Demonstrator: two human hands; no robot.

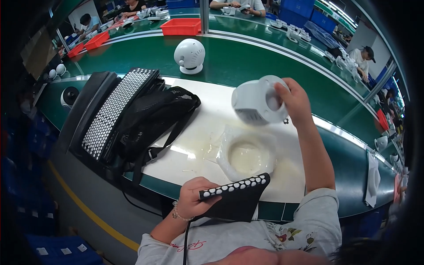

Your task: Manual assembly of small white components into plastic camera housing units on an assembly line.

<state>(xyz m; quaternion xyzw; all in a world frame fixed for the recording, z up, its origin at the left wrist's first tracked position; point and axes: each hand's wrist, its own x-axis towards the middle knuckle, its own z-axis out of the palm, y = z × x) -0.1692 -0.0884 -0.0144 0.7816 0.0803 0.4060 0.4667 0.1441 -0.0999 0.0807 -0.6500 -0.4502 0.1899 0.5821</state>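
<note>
We've got our right hand (295,99) gripping a smooth, rounded white plastic housing (251,101) over the white tabletop (291,176), just past a ring-shaped thing (225,145) in crinkly clear plastic, while our left hand (196,196) is closed around a flat black panel (240,202) with a white-dotted edge near our shirt (247,232).

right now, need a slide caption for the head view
Right hand holding a white device, left hand a dotted black panel.
</note>
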